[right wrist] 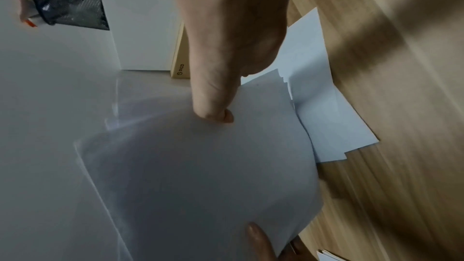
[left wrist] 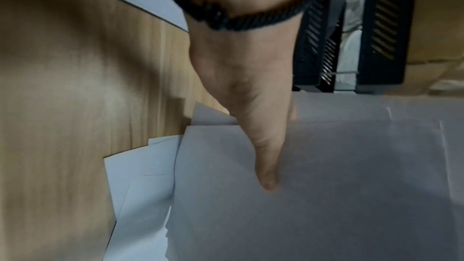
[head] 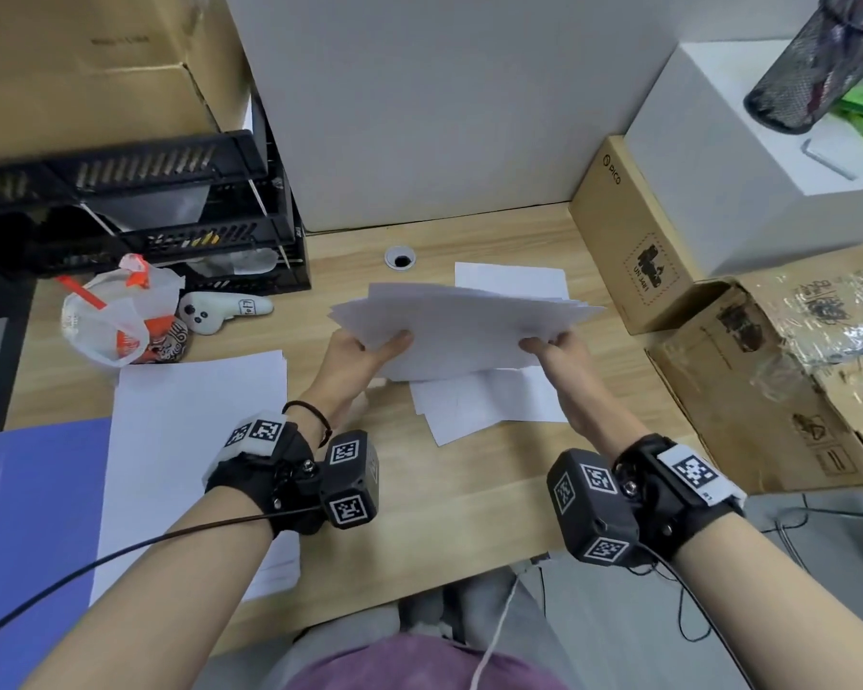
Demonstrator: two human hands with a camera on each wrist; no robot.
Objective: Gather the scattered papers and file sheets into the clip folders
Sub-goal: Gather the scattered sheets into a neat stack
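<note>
Two hands held a loose bundle of white sheets [head: 464, 326] above the wooden counter [head: 474, 495], near its middle. The left hand [head: 355, 356] pinched the bundle's left edge, thumb [left wrist: 266, 158] lying flat on the top sheet and the other fingers hidden underneath. The right hand [head: 559, 351] pinched the right edge the same way, its thumb [right wrist: 213, 102] bent on top. The sheets in the bundle were fanned and not squared, their corners stepping out at both ends.

More white sheets [head: 489, 405] lay flat on the counter directly beneath the bundle, overlapping one another, and one single sheet [head: 511, 281] lay behind it. A larger stack of paper [head: 190, 440] rested on the counter to the left, partly overlapping a blue folder [head: 31, 530] at the near left edge.

A black tiered tray [head: 135, 211] stood at the far left, with a white plastic bag [head: 115, 316] and a white controller [head: 220, 311] in front of it. Cardboard boxes [head: 633, 241] lined the right side, beside a white box carrying a black mesh pen cup [head: 808, 72].
</note>
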